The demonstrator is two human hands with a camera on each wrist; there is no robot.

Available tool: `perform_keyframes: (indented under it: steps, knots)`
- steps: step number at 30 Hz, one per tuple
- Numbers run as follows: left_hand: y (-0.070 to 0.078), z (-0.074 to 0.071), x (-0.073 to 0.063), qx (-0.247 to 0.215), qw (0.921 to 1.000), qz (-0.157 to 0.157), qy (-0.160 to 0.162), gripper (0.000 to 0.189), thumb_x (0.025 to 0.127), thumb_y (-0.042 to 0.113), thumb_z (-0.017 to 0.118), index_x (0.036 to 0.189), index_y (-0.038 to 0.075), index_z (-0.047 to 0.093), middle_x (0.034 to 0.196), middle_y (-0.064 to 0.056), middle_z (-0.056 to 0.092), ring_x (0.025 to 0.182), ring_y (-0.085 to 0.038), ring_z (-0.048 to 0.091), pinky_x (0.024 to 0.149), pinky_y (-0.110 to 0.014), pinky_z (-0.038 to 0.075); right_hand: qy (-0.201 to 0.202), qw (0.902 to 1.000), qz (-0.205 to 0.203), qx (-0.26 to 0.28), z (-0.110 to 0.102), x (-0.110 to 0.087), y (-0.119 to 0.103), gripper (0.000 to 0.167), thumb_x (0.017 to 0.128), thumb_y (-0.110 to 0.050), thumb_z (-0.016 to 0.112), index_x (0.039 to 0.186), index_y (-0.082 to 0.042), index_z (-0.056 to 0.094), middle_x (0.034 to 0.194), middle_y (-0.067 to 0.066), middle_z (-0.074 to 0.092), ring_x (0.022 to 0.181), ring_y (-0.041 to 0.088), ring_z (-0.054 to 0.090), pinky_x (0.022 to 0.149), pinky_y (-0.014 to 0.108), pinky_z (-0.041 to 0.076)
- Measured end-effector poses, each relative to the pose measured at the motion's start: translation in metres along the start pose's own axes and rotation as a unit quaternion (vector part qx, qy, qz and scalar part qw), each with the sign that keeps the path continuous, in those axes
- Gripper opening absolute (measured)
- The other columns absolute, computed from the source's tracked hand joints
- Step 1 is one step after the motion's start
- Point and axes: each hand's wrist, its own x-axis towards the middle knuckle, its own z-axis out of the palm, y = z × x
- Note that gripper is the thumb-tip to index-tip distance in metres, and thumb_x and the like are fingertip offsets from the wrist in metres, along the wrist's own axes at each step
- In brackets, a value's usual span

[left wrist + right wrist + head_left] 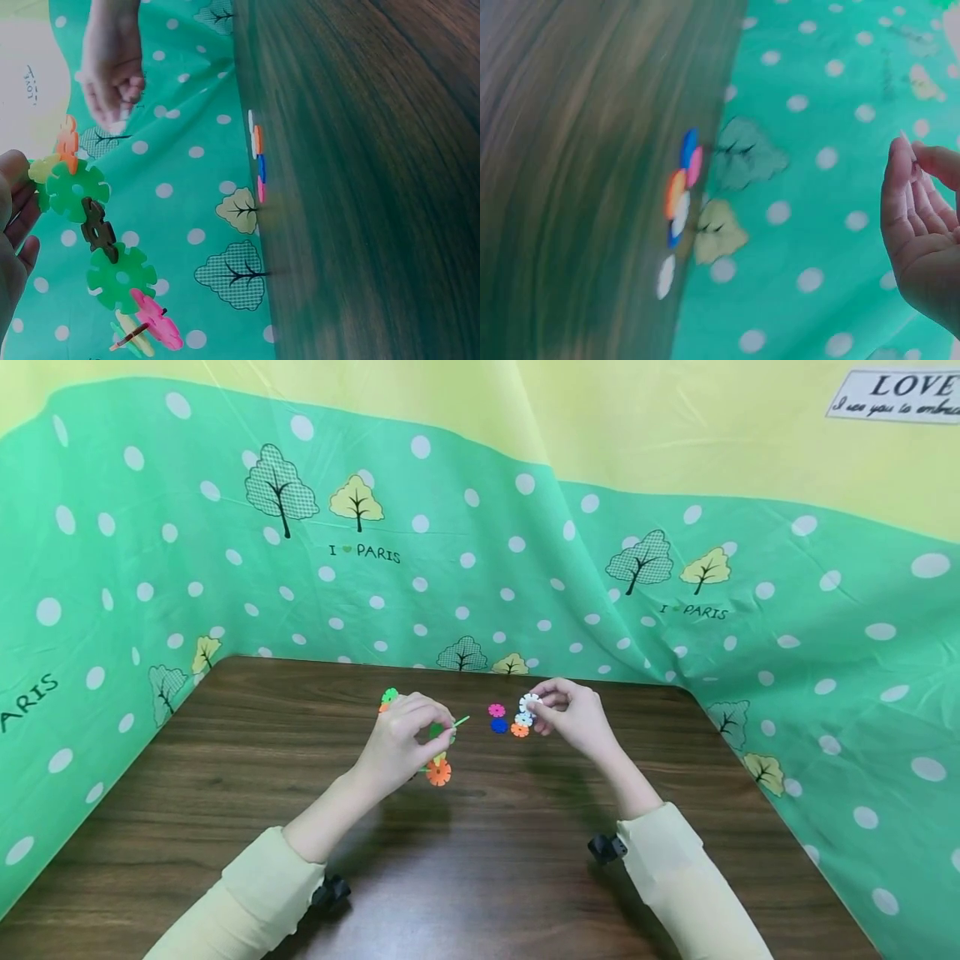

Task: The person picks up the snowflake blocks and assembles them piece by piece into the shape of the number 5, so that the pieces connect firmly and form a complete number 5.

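My left hand [405, 739] pinches a chain of interlocking flower-shaped plastic discs above the table. In the left wrist view the chain shows an orange disc [67, 141], a yellow disc [43, 169], green discs [77, 190], a brown disc [97, 229] and a pink disc [157, 319], slotted edge to edge. Fingers hide part of it in the head view. To the right, my right hand [573, 714] pinches a white disc [529, 703] between thumb and index finger; the right wrist view shows this white disc [906, 142] edge-on. The two hands are apart.
Loose discs lie near the table's far edge: pink [497, 711], blue [499, 725], white [523, 720] and orange [521, 731]. Behind the dark wooden table [487, 877] hangs a green dotted cloth [465, 585], which also rises along both sides.
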Motion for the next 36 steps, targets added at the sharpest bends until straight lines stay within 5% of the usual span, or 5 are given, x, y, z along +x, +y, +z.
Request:
perform_keyframes:
  steps: [7, 17, 24, 36]
  knots:
    - [0.003, -0.001, 0.001, -0.004, 0.9999, -0.008, -0.01, 0.013, 0.073, -0.002, 0.072, 0.078, 0.009, 0.066, 0.081, 0.001, 0.069, 0.081, -0.012, 0.059, 0.071, -0.028, 0.041, 0.027, 0.9977, -0.032, 0.054, 0.012, -0.015, -0.03, 0.024, 0.084, -0.021, 0.073, 0.098, -0.004, 0.063, 0.07, 0.016, 0.068, 0.053, 0.024, 0.063, 0.056, 0.039, 0.055]
    - [0.008, 0.0, 0.003, 0.002, 1.0, 0.003, -0.007, 0.015, 0.072, -0.003, 0.073, 0.078, 0.008, 0.066, 0.08, 0.001, 0.068, 0.082, -0.012, 0.059, 0.071, -0.028, 0.041, 0.031, 0.9889, -0.067, 0.129, 0.028, -0.04, -0.084, 0.016, 0.086, -0.001, 0.066, 0.097, 0.008, 0.06, 0.073, 0.025, 0.067, 0.053, 0.03, 0.064, 0.054, 0.036, 0.055]
    - [0.012, 0.0, 0.004, 0.004, 0.9999, 0.01, -0.01, 0.013, 0.073, -0.001, 0.073, 0.079, 0.009, 0.066, 0.08, 0.001, 0.068, 0.082, -0.012, 0.059, 0.072, -0.028, 0.041, 0.031, 0.9841, -0.109, 0.137, 0.039, -0.042, -0.09, 0.01, 0.084, 0.007, 0.064, 0.09, 0.012, 0.057, 0.073, 0.029, 0.066, 0.051, 0.028, 0.064, 0.05, 0.037, 0.054]
    - [0.013, 0.002, 0.005, 0.013, 0.9996, 0.015, -0.021, 0.011, 0.075, 0.0, 0.07, 0.079, 0.009, 0.066, 0.079, 0.002, 0.067, 0.081, -0.012, 0.059, 0.072, -0.027, 0.04, 0.005, 0.9805, -0.097, 0.171, 0.049, -0.037, -0.071, 0.01, 0.084, 0.006, 0.064, 0.087, 0.009, 0.056, 0.078, 0.028, 0.067, 0.052, 0.027, 0.065, 0.05, 0.04, 0.054]
